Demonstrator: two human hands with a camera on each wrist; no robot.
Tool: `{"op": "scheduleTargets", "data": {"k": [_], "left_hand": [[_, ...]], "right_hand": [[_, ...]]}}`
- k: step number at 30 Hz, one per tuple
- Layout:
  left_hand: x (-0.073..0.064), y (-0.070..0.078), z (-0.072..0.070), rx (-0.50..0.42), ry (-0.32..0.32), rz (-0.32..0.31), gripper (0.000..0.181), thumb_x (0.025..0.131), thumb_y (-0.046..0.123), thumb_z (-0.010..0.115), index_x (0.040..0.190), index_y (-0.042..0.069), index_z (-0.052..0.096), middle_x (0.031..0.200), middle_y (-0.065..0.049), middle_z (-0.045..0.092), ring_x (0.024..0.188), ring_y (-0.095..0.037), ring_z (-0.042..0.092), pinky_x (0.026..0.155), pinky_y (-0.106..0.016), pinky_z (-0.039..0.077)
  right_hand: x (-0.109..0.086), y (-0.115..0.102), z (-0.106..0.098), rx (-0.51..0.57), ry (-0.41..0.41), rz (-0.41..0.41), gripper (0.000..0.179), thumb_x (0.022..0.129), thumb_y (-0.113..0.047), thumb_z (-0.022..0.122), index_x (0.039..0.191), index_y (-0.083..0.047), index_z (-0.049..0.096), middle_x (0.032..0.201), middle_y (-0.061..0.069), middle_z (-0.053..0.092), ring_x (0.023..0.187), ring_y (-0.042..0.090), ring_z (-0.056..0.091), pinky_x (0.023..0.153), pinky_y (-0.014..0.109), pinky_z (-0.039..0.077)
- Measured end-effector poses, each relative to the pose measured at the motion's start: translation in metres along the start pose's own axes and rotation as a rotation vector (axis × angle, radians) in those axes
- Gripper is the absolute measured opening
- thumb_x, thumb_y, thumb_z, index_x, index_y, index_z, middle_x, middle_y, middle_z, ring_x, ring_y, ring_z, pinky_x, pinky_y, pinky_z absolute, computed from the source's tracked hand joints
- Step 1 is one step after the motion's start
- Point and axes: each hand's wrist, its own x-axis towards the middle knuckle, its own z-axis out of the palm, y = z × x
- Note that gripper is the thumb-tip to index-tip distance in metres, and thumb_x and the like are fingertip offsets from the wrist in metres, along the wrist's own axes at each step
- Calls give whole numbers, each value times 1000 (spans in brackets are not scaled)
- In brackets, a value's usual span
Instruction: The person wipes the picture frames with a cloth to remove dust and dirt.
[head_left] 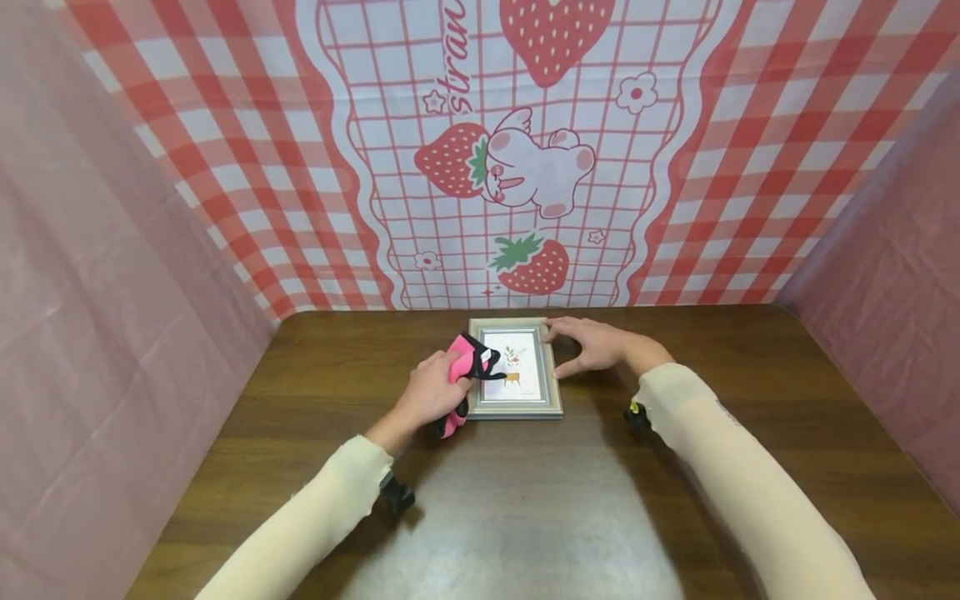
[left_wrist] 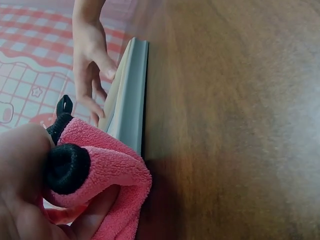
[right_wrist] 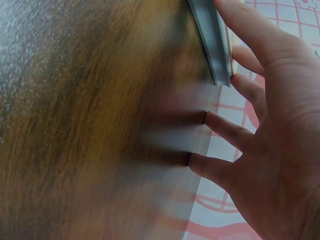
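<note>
Picture frame (head_left: 517,371) lying on the wooden table (head_left: 555,508), near its far edge; a pink cloth (head_left: 463,360) with black trim, gripped by the left hand (head_left: 433,389), overlaps its left side. The right hand (head_left: 596,344), fingers spread, touches the frame's right edge. Behind stands a red-and-white checked backdrop (head_left: 262,142).

Picture frame (head_left: 525,367) partly behind cloth (head_left: 462,358).

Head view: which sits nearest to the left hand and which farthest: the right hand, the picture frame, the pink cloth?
1. Pink cloth: nearest, held in the left hand.
2. Picture frame: just to that hand's right, partly hidden by the cloth.
3. Right hand: farthest, at the frame's right edge.
</note>
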Motion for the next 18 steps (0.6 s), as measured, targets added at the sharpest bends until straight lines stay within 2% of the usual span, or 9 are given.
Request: {"op": "scheduleTargets", "data": {"k": [2, 4, 10, 14, 18], "left_hand": [[-3, 1, -1, 6, -3, 8, 50, 96, 42, 73, 140, 18, 74, 121, -9, 77, 113, -32, 76, 99, -54, 63], [-4, 1, -1, 7, -5, 11, 53, 96, 42, 73, 143, 18, 73, 122, -9, 77, 114, -32, 76, 99, -54, 63], [-4, 1, -1, 1, -13, 0, 56, 95, 42, 74, 146, 20, 72, 123, -8, 77, 115, -32, 75, 100, -55, 62], [-4, 2, -2, -8, -18, -12, 58, 96, 42, 73, 151, 21, 70, 124, -8, 76, 114, -31, 74, 100, -54, 62], [-4, 2, -2, -7, -16, -19, 59, 96, 41, 73, 152, 21, 70, 125, -8, 76, 115, -32, 74, 102, -54, 61]], "right_hand": [[0, 1, 0, -9, 3, 11, 81, 89, -73, 84, 153, -27, 63, 185, 12, 38, 167, 48, 38, 130, 77, 33], [-4, -10, -5, -6, -3, 19, 82, 89, -72, 84, 153, -26, 62, 184, 15, 38, 167, 49, 39, 130, 78, 34], [-21, -53, -23, 20, -20, 41, 79, 93, -58, 87, 155, -16, 61, 183, 22, 37, 167, 53, 36, 131, 79, 30], [-22, -60, -23, -9, -21, 65, 72, 97, -48, 87, 155, -16, 60, 184, 20, 36, 169, 50, 36, 132, 77, 32], [-20, -60, -23, -5, -23, 66, 71, 97, -48, 87, 154, -15, 61, 184, 20, 36, 169, 50, 35, 132, 77, 32]]}}
